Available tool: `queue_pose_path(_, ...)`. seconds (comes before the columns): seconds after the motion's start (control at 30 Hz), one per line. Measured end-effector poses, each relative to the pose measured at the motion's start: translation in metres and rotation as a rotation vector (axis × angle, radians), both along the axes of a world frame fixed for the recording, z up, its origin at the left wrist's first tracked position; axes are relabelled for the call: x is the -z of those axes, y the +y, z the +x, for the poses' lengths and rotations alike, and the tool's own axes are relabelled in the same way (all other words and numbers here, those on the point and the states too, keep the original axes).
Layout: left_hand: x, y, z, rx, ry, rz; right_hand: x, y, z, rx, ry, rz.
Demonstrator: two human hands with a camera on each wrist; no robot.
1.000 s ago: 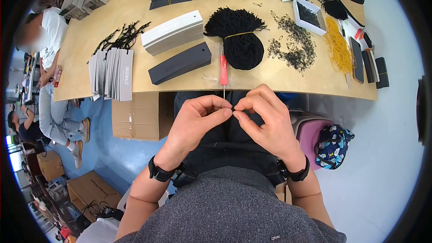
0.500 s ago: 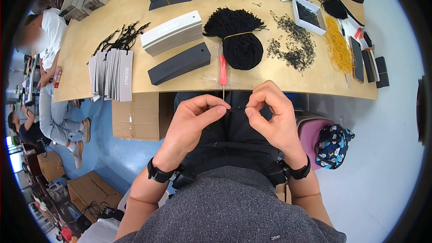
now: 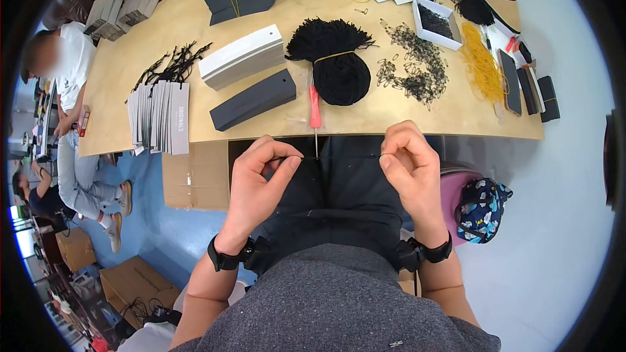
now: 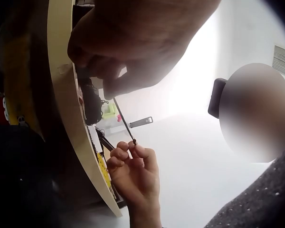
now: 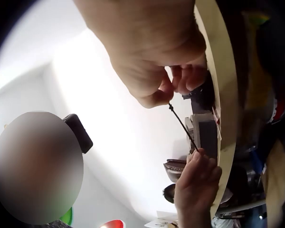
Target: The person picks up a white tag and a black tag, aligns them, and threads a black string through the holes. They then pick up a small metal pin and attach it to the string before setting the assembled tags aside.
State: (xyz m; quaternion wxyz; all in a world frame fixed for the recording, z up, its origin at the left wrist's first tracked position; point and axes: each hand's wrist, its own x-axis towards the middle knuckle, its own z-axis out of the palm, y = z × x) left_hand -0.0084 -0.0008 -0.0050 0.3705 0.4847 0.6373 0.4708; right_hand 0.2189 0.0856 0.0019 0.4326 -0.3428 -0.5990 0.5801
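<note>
Thin black cord, taut, knotted.

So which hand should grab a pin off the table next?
Probably the right hand: it's nearer the pins, and the left hand would reach across. Both pinch the black cord, though, so the right would have to let go first.

The wood-topped table lies forward of the left grip, with blue floor to that grip's left, a pink seat near the right grip, and brightly lit white walls.
</note>
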Motion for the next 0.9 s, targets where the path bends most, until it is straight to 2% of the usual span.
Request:
queue_pose_path(0.03,0.002,-0.001,0.001,-0.013,-0.043,0.01,0.0,-0.001,0.0,0.001,0.001,0.003)
queue_pose_path(0.1,0.001,-0.003,0.002,-0.041,-0.04,0.023,0.001,-0.002,0.0,0.167,-0.197,0.282)
queue_pose_path(0.23,-0.003,-0.003,0.0,-0.089,-0.001,0.134,0.002,0.003,0.005,0.118,-0.237,0.243)
queue_pose_path(0.27,-0.008,-0.002,-0.001,-0.094,0.003,0.134,0.001,0.007,0.011,0.074,-0.337,0.201)
queue_pose_path(0.33,-0.021,0.002,0.002,0.003,0.236,0.271,-0.002,0.014,0.018,0.009,-0.53,0.21)
queue_pose_path(0.37,-0.024,0.003,0.005,-0.004,0.238,0.272,-0.003,0.012,0.015,0.003,-0.527,0.213)
queue_pose_path(0.43,-0.028,0.008,0.015,0.083,0.329,0.335,-0.016,0.003,0.0,0.018,-0.301,0.148)
queue_pose_path(0.47,-0.028,0.01,0.02,0.102,0.356,0.348,-0.019,-0.003,-0.003,-0.161,-0.133,-0.068)
queue_pose_path(0.5,-0.027,0.011,0.022,0.105,0.357,0.351,-0.025,-0.008,-0.008,-0.325,-0.08,-0.191)
queue_pose_path(0.57,-0.027,0.013,0.023,0.129,0.341,0.34,-0.023,-0.009,-0.024,-0.425,-0.092,-0.188)
queue_pose_path(0.73,-0.03,0.016,0.0,0.202,0.316,0.302,-0.013,-0.007,-0.024,-0.332,-0.141,-0.249)
queue_pose_path(0.83,-0.045,0.046,-0.028,0.01,0.56,0.385,-0.004,-0.007,-0.021,-0.315,-0.148,-0.218)
queue_pose_path(0.9,-0.053,0.078,-0.06,-0.075,0.888,0.44,-0.005,-0.008,-0.021,-0.316,-0.137,-0.255)
